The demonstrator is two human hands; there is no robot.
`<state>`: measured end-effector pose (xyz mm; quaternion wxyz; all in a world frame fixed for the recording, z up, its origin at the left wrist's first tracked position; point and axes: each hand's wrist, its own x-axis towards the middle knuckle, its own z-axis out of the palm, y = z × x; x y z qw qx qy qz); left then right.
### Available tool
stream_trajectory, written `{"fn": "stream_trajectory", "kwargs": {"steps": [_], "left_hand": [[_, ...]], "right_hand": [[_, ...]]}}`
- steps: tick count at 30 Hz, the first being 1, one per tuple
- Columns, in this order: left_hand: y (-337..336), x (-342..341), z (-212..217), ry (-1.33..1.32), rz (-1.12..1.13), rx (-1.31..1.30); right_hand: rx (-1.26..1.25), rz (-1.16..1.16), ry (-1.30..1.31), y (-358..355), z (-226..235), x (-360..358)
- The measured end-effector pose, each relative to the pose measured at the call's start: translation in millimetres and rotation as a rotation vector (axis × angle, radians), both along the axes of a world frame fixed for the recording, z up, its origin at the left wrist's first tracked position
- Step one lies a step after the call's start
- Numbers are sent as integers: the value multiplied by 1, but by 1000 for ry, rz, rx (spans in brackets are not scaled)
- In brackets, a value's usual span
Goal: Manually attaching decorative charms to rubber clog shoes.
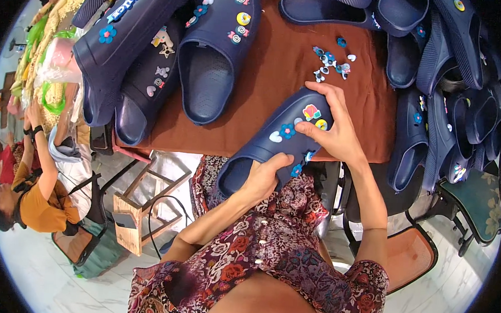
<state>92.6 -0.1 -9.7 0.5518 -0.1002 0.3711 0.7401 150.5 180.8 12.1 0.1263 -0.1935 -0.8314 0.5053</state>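
Note:
A navy blue clog [257,137] is tilted at the table's near edge, its toe pointing away and its heel toward me. On its upper sit a blue flower charm [287,131], a white heart charm [275,137], a red charm and a yellow ring. My left hand [263,177] grips the clog by the side of its opening, fingers inside and thumb on top. My right hand [337,124] is wrapped round the toe, thumb pressed on the upper beside the charms. Beyond the toe lies a small heap of loose charms [329,61].
Decorated navy clogs [209,80] lie at the table's left, and several more [413,136] are piled at the right. Brown cloth [284,62] covers the table. A wooden stool [137,218] and chairs [410,252] stand below. At far left, a person in orange [47,197] works at another table.

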Motion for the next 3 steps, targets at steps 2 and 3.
{"fn": "stream_trajectory", "kwargs": {"steps": [2, 3], "left_hand": [[0, 0, 0, 33, 0, -5], [-1, 0, 1, 67, 1, -10]], "right_hand": [[41, -7, -14, -1, -2, -1], [24, -15, -19, -3, -1, -1]]}}
